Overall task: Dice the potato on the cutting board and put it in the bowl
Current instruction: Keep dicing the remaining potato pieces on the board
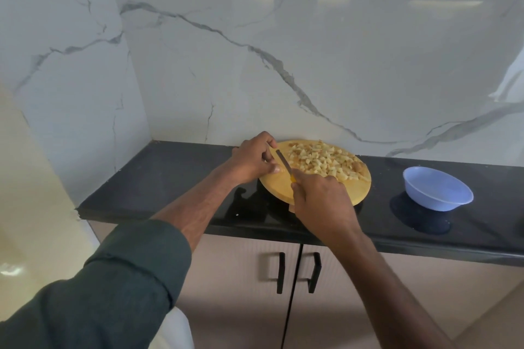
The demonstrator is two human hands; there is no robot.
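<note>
Sleeve point(113, 278) low; right hand point(320, 198) grips knife point(284, 163) on board point(326, 193), left hand point(252, 161) curled, pinching blade beside dice point(320, 159); bowl point(436, 188) apart.

The person wears a dark green shirt. The left sleeve point(113, 278) is long and thick, with a wide cuff that has a folded edge and a seam near its end. It stops partway down the arm, so the left hand point(252, 161) is bare. The right arm has no sleeve showing, and the right hand point(320, 198) is bare too.
</note>
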